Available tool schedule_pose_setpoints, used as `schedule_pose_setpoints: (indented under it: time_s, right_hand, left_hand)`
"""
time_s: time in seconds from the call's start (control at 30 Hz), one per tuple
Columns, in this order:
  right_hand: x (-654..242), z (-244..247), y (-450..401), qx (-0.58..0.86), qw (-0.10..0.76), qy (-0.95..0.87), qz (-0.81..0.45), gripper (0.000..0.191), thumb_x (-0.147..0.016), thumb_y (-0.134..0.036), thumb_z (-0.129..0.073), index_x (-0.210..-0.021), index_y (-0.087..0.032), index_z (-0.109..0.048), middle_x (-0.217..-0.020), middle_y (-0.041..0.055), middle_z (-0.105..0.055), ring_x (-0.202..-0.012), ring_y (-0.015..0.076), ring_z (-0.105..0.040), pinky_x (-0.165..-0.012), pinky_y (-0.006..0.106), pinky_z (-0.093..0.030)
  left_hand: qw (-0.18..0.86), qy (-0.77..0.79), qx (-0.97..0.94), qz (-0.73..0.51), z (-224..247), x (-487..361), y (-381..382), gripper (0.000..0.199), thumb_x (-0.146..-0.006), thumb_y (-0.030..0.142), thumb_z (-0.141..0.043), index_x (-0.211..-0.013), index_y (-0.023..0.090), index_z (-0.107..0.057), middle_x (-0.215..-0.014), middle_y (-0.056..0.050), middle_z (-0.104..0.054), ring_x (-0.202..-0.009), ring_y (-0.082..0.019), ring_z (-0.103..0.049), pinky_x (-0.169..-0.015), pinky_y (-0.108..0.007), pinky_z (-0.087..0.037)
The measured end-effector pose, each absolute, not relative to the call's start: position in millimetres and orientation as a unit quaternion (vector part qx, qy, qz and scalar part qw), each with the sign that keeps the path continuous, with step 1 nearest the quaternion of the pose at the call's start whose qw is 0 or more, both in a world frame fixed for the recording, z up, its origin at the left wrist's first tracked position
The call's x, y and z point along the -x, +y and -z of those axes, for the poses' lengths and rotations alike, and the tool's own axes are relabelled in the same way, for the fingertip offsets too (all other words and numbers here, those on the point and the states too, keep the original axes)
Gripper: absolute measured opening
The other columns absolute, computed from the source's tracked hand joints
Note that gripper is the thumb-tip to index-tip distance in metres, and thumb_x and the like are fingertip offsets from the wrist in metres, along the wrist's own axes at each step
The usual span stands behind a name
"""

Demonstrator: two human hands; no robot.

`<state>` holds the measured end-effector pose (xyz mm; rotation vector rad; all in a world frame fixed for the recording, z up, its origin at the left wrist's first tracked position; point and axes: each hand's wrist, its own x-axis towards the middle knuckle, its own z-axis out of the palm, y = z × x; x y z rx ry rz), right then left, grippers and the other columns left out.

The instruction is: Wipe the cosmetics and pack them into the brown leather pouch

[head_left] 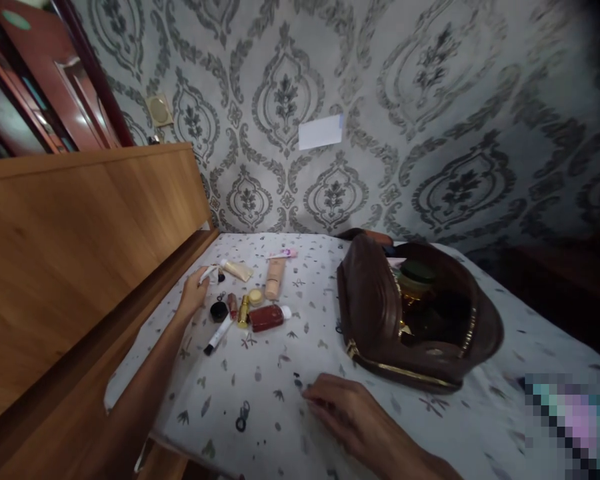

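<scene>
At the far left of the cosmetics, my left hand is closed on a small white item, too blurred to name. Around it lie a cream tube, a black round jar, a black-capped white tube, a brown-red lip tube, a gold lipstick, a small yellow pot, a dark red bottle, a beige tube and a pink-white tube. Over the sheet, my right hand has its fingers curled together, with nothing visible in them.
A brown leather bag stands unzipped at the right, with a green-lidded container inside. The patterned sheet covers the bed. A wooden headboard runs along the left, and a papered wall rises behind.
</scene>
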<state>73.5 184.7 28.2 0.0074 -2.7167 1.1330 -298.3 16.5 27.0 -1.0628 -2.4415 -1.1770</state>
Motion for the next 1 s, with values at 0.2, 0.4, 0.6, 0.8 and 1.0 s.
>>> schedule_pose_setpoints:
  time_s: [0.2,0.4,0.6,0.8,1.0]
  right_hand:
    - [-52.5,-15.9,173.6,0.021,0.098,-0.896,-0.433,0.024,-0.087,-0.019,-0.048,-0.089,-0.021,-0.072,-0.086,0.0066,-0.072,-0.081,0.0214,-0.067,-0.076,0.033,-0.051]
    - [-48.2,6.0,174.4,0.086,0.111,-0.842,-0.521,0.026,-0.088,-0.031,-0.051,-0.083,-0.018,-0.073,-0.081,0.0068,-0.072,-0.076,0.0208,-0.067,-0.071,0.030,-0.051]
    - [-49.8,7.7,174.2,0.110,0.130,-0.816,-0.552,0.030,-0.086,-0.040,-0.053,-0.083,-0.018,-0.074,-0.079,0.0067,-0.072,-0.076,0.0205,-0.066,-0.070,0.030,-0.052]
    - [-48.4,9.8,175.3,0.110,0.128,-0.817,-0.551,0.028,-0.084,-0.035,-0.053,-0.081,-0.017,-0.074,-0.079,0.0073,-0.073,-0.076,0.0210,-0.067,-0.070,0.030,-0.051]
    - [-49.0,26.7,176.1,0.112,0.145,-0.824,-0.536,0.026,-0.084,-0.031,-0.054,-0.086,-0.017,-0.075,-0.083,0.0079,-0.074,-0.080,0.0206,-0.067,-0.075,0.031,-0.051]
  left_hand:
    - [0.123,-0.824,0.355,0.423,-18.5,301.5,24.9,0.032,-0.080,0.029,-0.045,-0.099,0.018,-0.068,-0.095,-0.005,-0.072,-0.092,-0.025,-0.064,-0.088,-0.037,-0.050]
    - [0.152,-0.823,0.323,0.443,-25.7,326.2,34.1,0.033,-0.078,0.027,-0.046,-0.102,0.018,-0.068,-0.096,-0.005,-0.072,-0.098,-0.026,-0.064,-0.090,-0.038,-0.050]
    - [0.185,-0.824,0.292,0.449,-51.5,356.0,47.1,0.040,-0.080,0.022,-0.040,-0.111,0.014,-0.064,-0.095,-0.006,-0.070,-0.091,-0.025,-0.065,-0.082,-0.037,-0.053]
    - [0.156,-0.824,0.395,0.375,-59.3,342.0,121.7,0.026,-0.091,0.020,-0.051,-0.114,0.017,-0.062,-0.113,-0.008,-0.066,-0.108,-0.023,-0.060,-0.098,-0.043,-0.047]
    - [0.080,-0.824,0.489,0.274,-39.1,306.4,227.6,0.032,-0.094,0.034,-0.059,-0.122,0.018,-0.058,-0.127,-0.010,-0.059,-0.110,-0.024,-0.060,-0.093,-0.046,-0.052]
